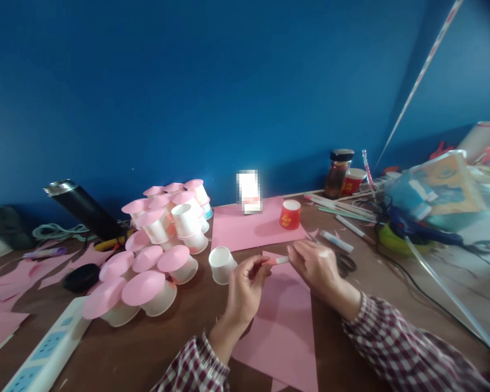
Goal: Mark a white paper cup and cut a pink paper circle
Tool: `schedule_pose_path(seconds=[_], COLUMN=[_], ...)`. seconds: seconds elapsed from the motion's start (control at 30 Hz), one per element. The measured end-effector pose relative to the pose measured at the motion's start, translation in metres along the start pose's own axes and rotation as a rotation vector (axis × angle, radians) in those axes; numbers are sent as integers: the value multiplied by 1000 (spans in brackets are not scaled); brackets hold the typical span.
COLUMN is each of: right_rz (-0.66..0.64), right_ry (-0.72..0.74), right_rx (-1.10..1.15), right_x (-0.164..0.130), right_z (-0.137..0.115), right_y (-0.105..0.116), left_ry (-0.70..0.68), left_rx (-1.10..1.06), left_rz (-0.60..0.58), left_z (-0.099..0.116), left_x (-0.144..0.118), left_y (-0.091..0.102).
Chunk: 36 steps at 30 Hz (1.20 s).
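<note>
Stick (278, 261) pinched between both hands

**Layout of the table**

Both hands, left hand (245, 288) and right hand (316, 267), meet over a paper sheet (286, 321) on the table (179, 337). Stacked cups (159, 250) lie left; a single cup (289, 214) stands behind; scissors (345, 264) lie right.
</note>
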State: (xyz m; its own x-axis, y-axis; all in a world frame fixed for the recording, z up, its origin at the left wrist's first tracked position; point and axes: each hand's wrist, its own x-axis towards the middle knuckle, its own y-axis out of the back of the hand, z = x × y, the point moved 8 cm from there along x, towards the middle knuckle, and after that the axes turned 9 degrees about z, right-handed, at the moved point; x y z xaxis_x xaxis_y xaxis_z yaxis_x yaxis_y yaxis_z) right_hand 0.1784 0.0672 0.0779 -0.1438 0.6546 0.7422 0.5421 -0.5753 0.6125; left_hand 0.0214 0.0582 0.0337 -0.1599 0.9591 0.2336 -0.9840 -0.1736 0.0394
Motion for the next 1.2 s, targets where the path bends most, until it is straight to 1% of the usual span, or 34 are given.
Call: schedule_pose_path(seconds=[0.1,0.2,0.3,0.37,0.43,0.47,0.5,0.57,0.6,0.63,0.67,0.73,0.8,0.83,0.9,1.0,1.07,1.13,1.2], right_rz=[-30,-43,-67,-111,-144,-140,-105,-17,11,11,-10,-102,-142,-150,-137,-101,-90,-112,-196], right_ry=[-46,-61,-79,-96,-102,-106,-135,-210,-249,-277,-304,-346,-349,-346,-332,-297,-270,-264,-265], right_rx=[-2,-18,-29,-25,-23,-32,-77,-191,-253,-307,-370,-487,-516,-519,-527,-554,-547,-507,-501], right_x=[-2,-5,-9,-9,-5,-1,4,14,18,21,22,21,18,17,16,16,14,6,-8], right_z=[1,1,3,7,14,20,31,59,74,88,102,124,135,137,136,124,112,101,94], right_y=[-2,-2,-8,-16,-20,-19,-14,1,8,12,14,11,5,2,0,6,16,27,33], left_ry=[12,44,63,44,-6,-39,-70,-120,-140,-160,-184,-247,-321,-353,-380,-330,-299,-296,-301], left_rx=[-16,-28,-10,25,66,87,110,170,213,262,315,444,611,708,905,1134,1205,1228,1240], left_rz=[-20,-42,-64,-73,-60,-46,-30,-4,-5,-19,-46,-133,-217,-241,-237,-189,-177,-186,-195], left_z=[1,-1,-4,-4,-2,0,2,5,5,5,4,3,3,3,3,1,0,-1,-2], left_x=[0,-1,-1,0,1,2,3,5,5,5,4,1,-5,-8,-10,-9,-9,-9,-10], left_y=[0,-2,-4,-5,-3,-1,1,5,5,5,2,-6,-16,-19,-20,-12,-8,-6,-6])
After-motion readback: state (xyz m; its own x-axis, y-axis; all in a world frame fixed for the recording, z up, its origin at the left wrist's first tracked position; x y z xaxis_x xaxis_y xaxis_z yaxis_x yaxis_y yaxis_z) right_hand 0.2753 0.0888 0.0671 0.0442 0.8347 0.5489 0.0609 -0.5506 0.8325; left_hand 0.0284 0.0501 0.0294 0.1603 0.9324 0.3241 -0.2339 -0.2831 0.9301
